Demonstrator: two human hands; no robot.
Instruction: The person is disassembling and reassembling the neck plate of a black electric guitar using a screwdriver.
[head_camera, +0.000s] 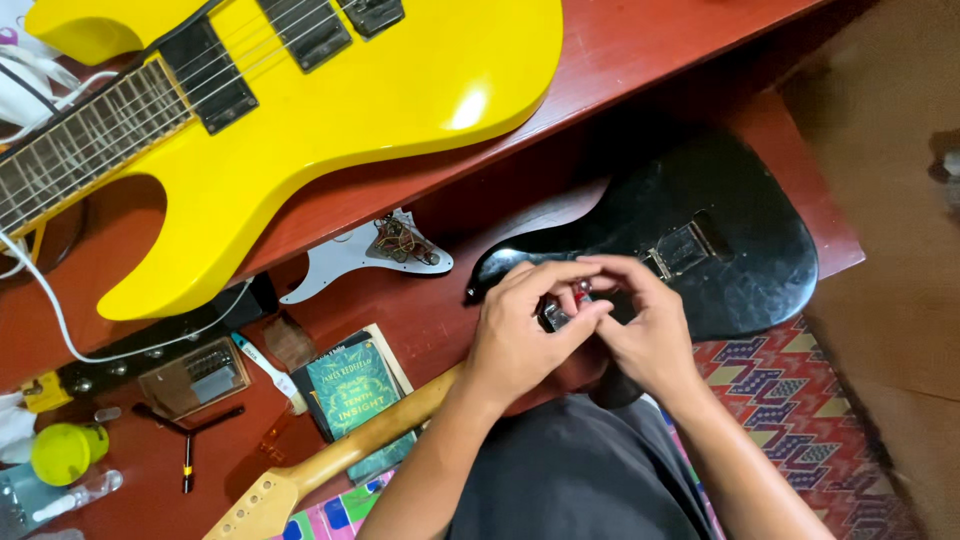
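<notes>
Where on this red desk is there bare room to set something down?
Bare red desk lies right of the yellow guitar, and a smaller strip between the white pickguard and the book. The lower-left corner is crowded around the screwdriver and yellow cap.

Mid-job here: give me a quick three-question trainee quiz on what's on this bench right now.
1. True or false: both hands meet on one small metal part above the black guitar body.
2. Which lies nearest the left hand?
A. yellow guitar
B. detached wooden neck
C. yellow-green lid
3. Fill in: the white pickguard lies with its ____ showing.

Key
1. True
2. B
3. wiring
</notes>
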